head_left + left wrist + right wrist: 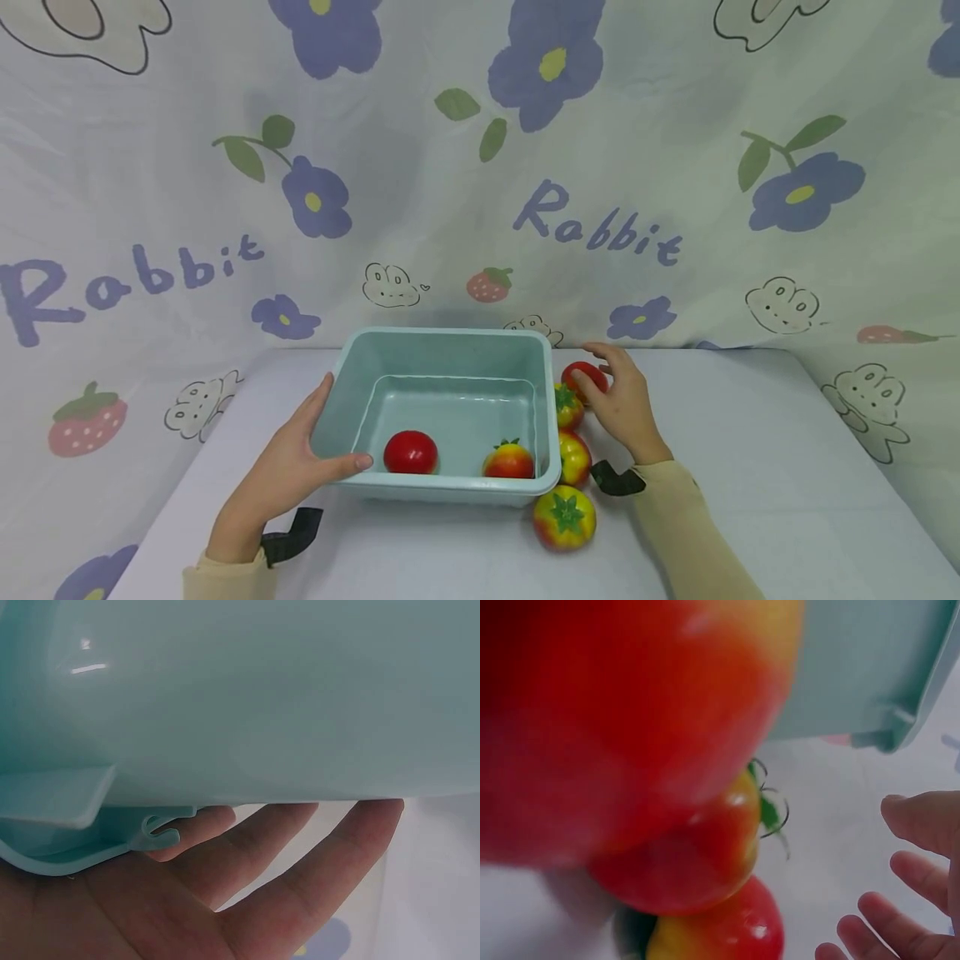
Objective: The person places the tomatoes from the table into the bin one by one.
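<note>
A pale blue-green plastic bin [442, 483] stands in the middle of the table. My left hand [288, 462] holds its near left corner, thumb over the front rim. In the left wrist view, the fingers [322, 877] lie against the outside wall. My right hand [622, 408] is at a red tomato [576, 377] beside the bin's far right corner. Its fingers are spread and loosely bent in the right wrist view, with a gap between the fingertips and the tomatoes. Inside the bin are a red tomato [410, 451] and a red-yellow tomato [510, 461].
Along the bin's right side lie more red-yellow tomatoes, among them a middle tomato [576, 458] and a near tomato [565, 518] with a green calyx. A white cloth [750, 467] covers the table. Behind it hangs a printed curtain [420, 183].
</note>
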Demonstrator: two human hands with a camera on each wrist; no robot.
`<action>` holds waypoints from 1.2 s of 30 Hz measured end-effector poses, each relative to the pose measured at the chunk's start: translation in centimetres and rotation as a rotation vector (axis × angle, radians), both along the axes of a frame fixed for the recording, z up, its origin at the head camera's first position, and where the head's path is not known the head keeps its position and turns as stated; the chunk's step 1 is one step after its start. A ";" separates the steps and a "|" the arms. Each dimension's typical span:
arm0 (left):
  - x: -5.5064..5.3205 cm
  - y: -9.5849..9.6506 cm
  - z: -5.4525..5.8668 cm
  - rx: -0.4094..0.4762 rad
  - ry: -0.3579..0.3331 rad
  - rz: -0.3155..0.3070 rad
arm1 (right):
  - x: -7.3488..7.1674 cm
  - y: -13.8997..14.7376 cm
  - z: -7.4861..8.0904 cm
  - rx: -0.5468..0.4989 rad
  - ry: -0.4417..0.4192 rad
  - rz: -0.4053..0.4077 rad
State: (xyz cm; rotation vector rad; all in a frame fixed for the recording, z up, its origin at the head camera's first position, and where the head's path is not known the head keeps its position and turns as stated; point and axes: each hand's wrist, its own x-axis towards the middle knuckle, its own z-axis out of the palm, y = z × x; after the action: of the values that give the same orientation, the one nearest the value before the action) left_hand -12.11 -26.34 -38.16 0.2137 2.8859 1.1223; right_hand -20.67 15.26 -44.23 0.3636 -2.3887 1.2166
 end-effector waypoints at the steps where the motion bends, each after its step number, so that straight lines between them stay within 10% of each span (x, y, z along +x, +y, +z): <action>1: 0.0 0.0 0.0 0.000 0.000 0.000 | -0.1 0.1 -0.2 0.002 -0.008 -0.001; 36: 0.1 0.0 0.1 -0.005 -0.004 -0.002 | -1.3 1.5 -3.0 0.102 -0.382 -0.015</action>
State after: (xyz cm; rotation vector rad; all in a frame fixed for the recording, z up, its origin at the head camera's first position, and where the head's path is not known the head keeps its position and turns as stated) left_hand -12.00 -26.33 -38.04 0.2138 2.8835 1.1141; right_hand -21.99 16.72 -47.23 0.1527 -2.7785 1.2522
